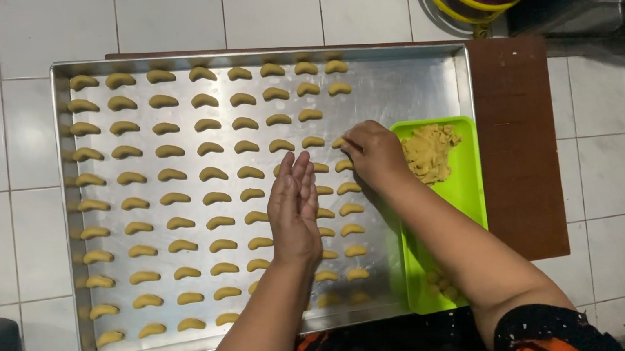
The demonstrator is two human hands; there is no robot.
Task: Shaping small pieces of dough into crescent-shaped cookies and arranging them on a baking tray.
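The right hand point(375, 154) has its fingertips pinched down on a crescent-shaped dough piece point(339, 143) at the end of a row on the metal baking tray point(422, 81) — fingers nearly closed around it. The left hand point(293, 211) hovers over the tray with fingers straight and together, flat open, holding nothing. The tray carries eight columns of yellow crescents; the hands hide some, so an exact count cannot be told. Just beside it, a green plastic tray point(469, 201) holds one heap of crumbly dough point(429, 151) — and a few small lumps near its lower end.
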